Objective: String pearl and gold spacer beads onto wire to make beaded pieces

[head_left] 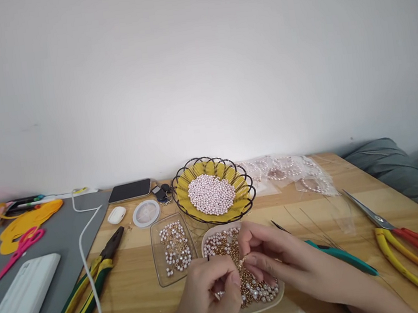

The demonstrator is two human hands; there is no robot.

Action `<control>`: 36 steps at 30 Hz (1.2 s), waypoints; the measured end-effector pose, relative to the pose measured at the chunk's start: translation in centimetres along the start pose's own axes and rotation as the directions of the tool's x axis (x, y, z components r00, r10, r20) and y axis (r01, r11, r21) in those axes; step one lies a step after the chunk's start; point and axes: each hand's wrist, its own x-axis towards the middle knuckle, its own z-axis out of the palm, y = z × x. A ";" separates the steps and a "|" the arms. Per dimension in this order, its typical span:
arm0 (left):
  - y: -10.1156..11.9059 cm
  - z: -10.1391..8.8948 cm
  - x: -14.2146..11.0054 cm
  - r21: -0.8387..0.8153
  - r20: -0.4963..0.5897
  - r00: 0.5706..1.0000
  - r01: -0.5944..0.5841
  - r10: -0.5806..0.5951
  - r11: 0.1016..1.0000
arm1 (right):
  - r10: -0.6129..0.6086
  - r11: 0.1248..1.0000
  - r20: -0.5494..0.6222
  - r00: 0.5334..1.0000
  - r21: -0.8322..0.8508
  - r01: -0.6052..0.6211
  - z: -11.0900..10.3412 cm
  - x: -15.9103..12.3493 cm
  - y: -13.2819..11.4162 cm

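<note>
My left hand and my right hand meet low in the middle, over a shallow dish of gold and pearl beads. Both hands are closed in a pinch on a small gold bead piece held between the fingertips. A clear tray of pearl links lies just left of the dish. Behind them stands a black wire basket with a yellow liner, heaped with pale pink pearls.
Green-yellow pliers and a white cable lie at the left, with a white box, pink scissors, a phone and a cord spool. Teal-handled pliers, red-yellow scissors and bags of pearls lie at the right.
</note>
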 end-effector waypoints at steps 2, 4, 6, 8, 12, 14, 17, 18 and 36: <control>-0.1 0.1 0.0 0.005 -0.001 1.000 0.011 -0.011 1.000 | 0.015 0.995 0.027 1.000 0.094 -0.017 0.0 0.1 0.6; -0.1 0.1 0.1 0.032 0.013 0.999 0.029 -0.029 0.999 | 0.012 0.990 0.036 0.999 0.143 -0.017 0.1 0.1 1.1; 0.0 0.0 0.2 0.052 0.020 0.998 0.056 -0.057 0.997 | 0.007 0.987 0.032 0.999 0.163 -0.012 0.2 0.1 1.4; 0.0 0.0 0.4 0.066 0.025 0.997 0.068 -0.070 0.996 | 0.023 0.986 0.030 0.999 0.163 -0.028 0.2 0.0 1.6; -0.1 0.0 0.7 0.101 0.010 0.999 0.046 -0.047 0.994 | 0.057 0.997 -0.026 0.998 0.044 -0.056 0.4 0.0 1.9; -0.1 0.0 0.8 0.114 0.004 0.999 0.043 -0.044 0.993 | 0.044 0.999 -0.065 0.997 -0.021 -0.046 0.4 0.0 2.0; 0.0 0.0 0.9 0.115 0.003 0.998 0.059 -0.060 0.992 | 0.018 0.997 -0.096 0.995 -0.071 -0.025 0.5 0.2 2.1; 0.0 -0.1 0.8 0.116 0.001 0.998 0.066 -0.067 0.991 | 0.010 0.997 -0.105 0.994 -0.081 -0.019 0.5 0.3 2.1; -0.5 -0.3 0.5 -0.048 -0.084 0.965 0.247 -0.250 0.968 | -0.030 0.999 -0.118 0.993 -0.048 0.024 0.4 0.8 2.1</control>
